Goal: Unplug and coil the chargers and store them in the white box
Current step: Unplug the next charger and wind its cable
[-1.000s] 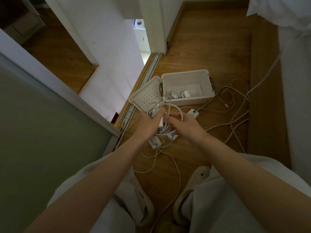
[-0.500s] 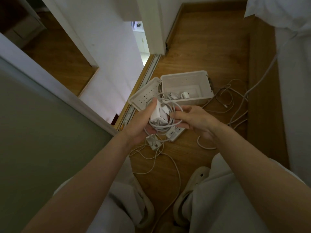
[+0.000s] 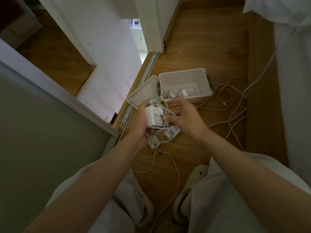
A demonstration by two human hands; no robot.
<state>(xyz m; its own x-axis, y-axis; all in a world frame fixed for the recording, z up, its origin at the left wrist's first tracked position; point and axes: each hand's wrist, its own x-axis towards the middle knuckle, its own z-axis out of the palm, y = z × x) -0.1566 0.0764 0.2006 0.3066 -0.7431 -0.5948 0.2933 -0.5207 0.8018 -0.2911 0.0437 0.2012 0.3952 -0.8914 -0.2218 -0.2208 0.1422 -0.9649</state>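
Observation:
My left hand (image 3: 141, 122) grips a square white charger brick (image 3: 154, 117) with its white cable looped around it. My right hand (image 3: 184, 117) pinches the coiled cable at the brick's right side. Both hands hover above a white power strip (image 3: 171, 133) on the wooden floor. Just beyond them stands the open white box (image 3: 185, 76), its perforated lid (image 3: 144, 95) hinged open to the left. Inside the box lie two small white chargers (image 3: 183, 93) with cables.
Loose white cables (image 3: 234, 115) sprawl over the floor right of the box and run up to the bed (image 3: 294, 81). Another cable (image 3: 175, 165) trails toward my knees and slipper (image 3: 193, 179). A sliding-door track (image 3: 141, 84) and a grey wall stand at the left.
I have lifted the charger and its coil up from the power strip. The brick has turned flat side up in my left hand, and my right hand has moved to its right edge.

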